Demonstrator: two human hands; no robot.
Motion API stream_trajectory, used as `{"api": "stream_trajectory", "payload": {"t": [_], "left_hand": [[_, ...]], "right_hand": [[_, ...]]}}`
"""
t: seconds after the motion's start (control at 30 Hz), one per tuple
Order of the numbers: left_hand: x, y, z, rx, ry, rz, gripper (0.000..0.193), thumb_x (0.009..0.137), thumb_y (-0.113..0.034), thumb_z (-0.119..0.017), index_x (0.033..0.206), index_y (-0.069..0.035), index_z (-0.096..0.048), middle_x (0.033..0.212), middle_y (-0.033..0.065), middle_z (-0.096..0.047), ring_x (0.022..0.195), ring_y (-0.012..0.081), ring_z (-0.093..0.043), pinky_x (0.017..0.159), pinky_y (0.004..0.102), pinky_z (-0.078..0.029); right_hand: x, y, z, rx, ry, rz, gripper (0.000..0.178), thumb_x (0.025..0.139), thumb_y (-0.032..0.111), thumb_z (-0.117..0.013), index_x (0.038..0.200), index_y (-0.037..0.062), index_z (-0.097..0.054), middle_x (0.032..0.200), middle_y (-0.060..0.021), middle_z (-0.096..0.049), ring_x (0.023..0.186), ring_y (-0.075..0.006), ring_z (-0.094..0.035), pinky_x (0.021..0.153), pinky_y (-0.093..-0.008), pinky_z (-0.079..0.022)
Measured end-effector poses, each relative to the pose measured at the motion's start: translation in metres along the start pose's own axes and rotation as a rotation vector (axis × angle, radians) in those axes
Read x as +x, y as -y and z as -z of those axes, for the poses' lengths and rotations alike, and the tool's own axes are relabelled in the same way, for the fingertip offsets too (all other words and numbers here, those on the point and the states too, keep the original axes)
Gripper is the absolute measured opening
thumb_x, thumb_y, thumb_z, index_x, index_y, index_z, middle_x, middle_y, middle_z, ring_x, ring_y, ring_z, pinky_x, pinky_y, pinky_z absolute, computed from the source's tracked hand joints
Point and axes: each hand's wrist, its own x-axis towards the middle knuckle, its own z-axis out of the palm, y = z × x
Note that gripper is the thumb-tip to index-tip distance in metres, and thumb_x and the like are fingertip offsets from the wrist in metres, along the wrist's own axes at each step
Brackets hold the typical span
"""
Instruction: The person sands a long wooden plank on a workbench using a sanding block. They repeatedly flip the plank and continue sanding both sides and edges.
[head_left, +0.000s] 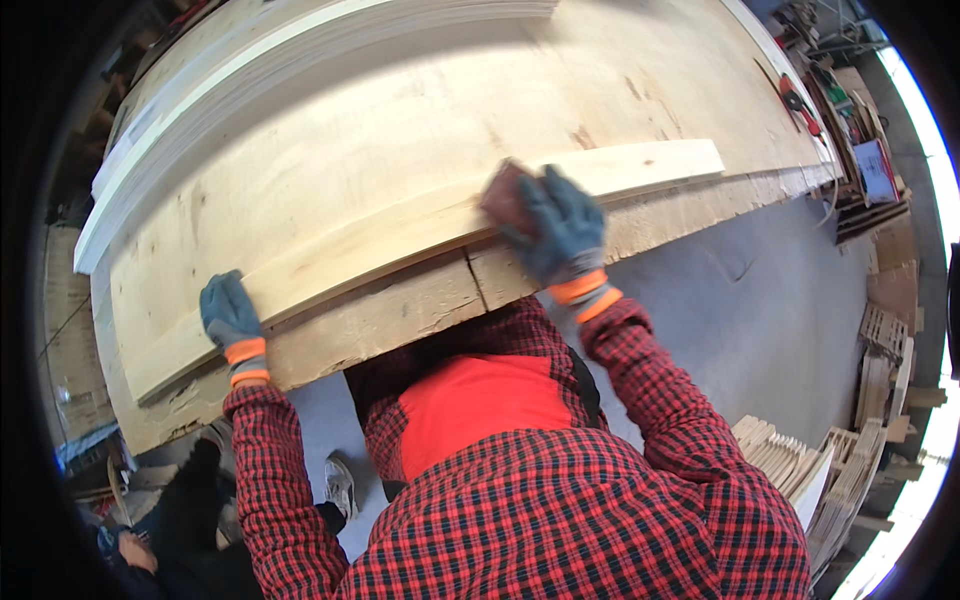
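A long pale wooden board (375,240) lies along the near edge of the workbench (370,318). Near the board's left end, my left hand (231,312), in a grey-blue glove with an orange cuff, holds it down with its fingers over the top; the thumb is hard to make out. My right hand (563,225), gloved alike, is closed round a reddish-brown sanding block (509,198). The block rests at the board's upper face, right of its middle, and is smeared by motion. The palm side of the right hand is hidden.
A stack of long pale strips (250,75) lies along the bench's far left. A red-and-black tool (798,105) sits at its far right corner. Slatted wooden pieces (780,455) stand on the floor at right. At lower left, another person's hand (137,550) shows.
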Motion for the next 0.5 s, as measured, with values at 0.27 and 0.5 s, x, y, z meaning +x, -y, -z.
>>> {"api": "stream_trajectory", "payload": {"t": [0.27, 0.5], "left_hand": [[0.032, -0.137, -0.051, -0.073, 0.019, 0.068, 0.020, 0.099, -0.016, -0.069, 0.084, -0.003, -0.069, 0.093, 0.0168, -0.068, 0.091, 0.0387, -0.064, 0.090, 0.0496, -0.051], [0.030, -0.109, -0.020, -0.543, -0.088, 0.194, 0.020, 0.104, -0.008, -0.062, 0.116, -0.003, -0.077, 0.120, 0.0147, -0.076, 0.121, 0.0328, -0.069, 0.112, 0.0425, -0.051]], "right_hand": [[0.040, -0.139, 0.026, -0.214, 0.153, -0.182, 0.061, 0.095, 0.047, -0.077, 0.146, 0.0147, -0.067, 0.142, -0.0208, -0.068, 0.130, -0.0411, -0.065, 0.113, -0.0525, -0.049], [0.045, -0.111, 0.001, -0.390, 0.110, -0.417, 0.065, 0.096, 0.055, -0.072, 0.145, 0.0137, -0.066, 0.143, -0.0206, -0.067, 0.125, -0.0441, -0.066, 0.107, -0.0548, -0.052]]}}
